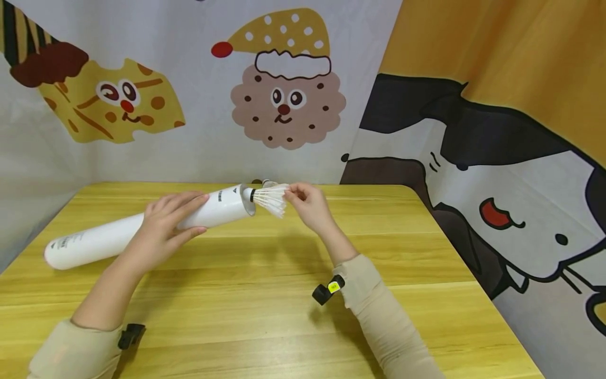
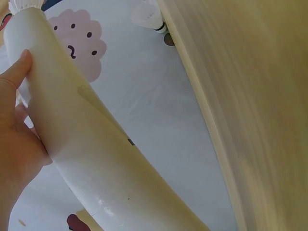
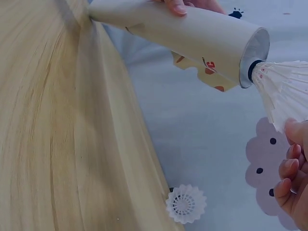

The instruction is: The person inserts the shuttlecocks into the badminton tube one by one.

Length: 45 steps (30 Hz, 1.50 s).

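Observation:
A long white shuttlecock tube (image 1: 222,206) slants across the table, its mouth raised toward the right. My left hand (image 1: 165,223) grips it around the middle, thumb on the near side. At the mouth is a white feather shuttlecock (image 1: 271,199), cork end toward the tube and feathers outside. In the right wrist view the cork sits at the opening, with the black band (image 3: 253,70) near the rim. My right hand (image 1: 310,208) pinches the feather edge between thumb and fingers. How deep the cork reaches is hard to tell.
A second shuttlecock (image 3: 186,204) lies at the table's back edge; in the head view it is mostly hidden behind the held one. The wooden table (image 1: 265,316) ends at a cloth backdrop (image 1: 199,158) with cartoon figures. Black wrist mounts (image 1: 326,290) sit on the sleeves.

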{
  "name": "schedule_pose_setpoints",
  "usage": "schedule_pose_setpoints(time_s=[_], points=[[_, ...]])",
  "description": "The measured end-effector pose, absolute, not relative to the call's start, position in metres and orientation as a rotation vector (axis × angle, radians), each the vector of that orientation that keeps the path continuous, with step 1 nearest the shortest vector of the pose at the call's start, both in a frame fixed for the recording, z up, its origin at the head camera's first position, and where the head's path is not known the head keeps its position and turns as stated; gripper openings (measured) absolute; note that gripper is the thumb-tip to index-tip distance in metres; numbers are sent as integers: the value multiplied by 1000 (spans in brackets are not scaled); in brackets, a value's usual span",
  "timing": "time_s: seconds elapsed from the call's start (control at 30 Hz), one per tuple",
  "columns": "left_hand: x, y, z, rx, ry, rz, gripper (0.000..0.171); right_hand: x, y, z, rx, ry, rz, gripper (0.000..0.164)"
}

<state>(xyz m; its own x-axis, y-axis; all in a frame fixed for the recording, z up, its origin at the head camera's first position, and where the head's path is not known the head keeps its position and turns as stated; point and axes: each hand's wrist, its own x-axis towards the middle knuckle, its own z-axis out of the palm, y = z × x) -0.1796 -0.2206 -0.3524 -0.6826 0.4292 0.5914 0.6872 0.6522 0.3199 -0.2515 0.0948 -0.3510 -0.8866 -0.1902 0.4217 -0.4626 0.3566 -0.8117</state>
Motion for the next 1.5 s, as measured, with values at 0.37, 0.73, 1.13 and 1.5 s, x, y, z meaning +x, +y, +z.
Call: schedule_pose_setpoints(time_s=[0.37, 0.73, 1.13, 1.5], points=[[-180, -219, -353, -887, -2393, -740, 74, -250, 79, -345, 733, -2428, 1422, 10], [-181, -219, -357, -915, -2379, -740, 72, -248, 61, -348, 773, -2372, 1430, 11], [-180, -220, -357, -906, -2366, -753, 75, -243, 52, -349, 741, -2295, 1487, 11], [-179, -217, -355, -913, -2357, -768, 75, -238, 42, -351, 741, -2306, 1462, 11]])
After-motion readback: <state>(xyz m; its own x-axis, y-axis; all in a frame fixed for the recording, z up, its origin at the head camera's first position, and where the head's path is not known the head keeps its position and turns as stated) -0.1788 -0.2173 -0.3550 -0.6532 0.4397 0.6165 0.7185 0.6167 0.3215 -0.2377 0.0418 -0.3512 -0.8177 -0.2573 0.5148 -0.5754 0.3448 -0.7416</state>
